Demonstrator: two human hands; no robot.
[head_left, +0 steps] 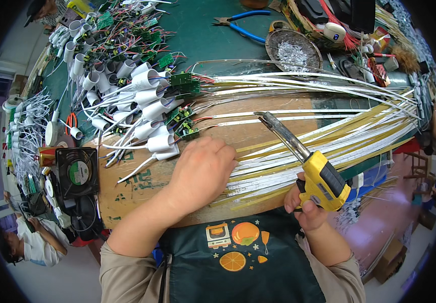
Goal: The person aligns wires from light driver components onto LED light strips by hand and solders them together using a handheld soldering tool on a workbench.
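My left hand (205, 166) is closed, its fingers curled down over the near ends of a bundle of LED strips (278, 166); whatever it pinches is hidden beneath it. In my right hand (309, 209) is a yellow and black soldering gun (326, 182), its long dark tip pointing up and left over the strips. Just beyond my left hand lie green circuit boards (185, 129) wired to white plastic tubes (152, 108). Red and white leads join several of these boards to white strips (283, 113) stretching right.
Many more white tubes with boards and wires (106, 65) heap at the back left. A black fan (78, 172) stands left. Behind the strips are blue-handled pliers (245, 25) and a round dish (273, 48) with silvery bits. People sit farther off at left.
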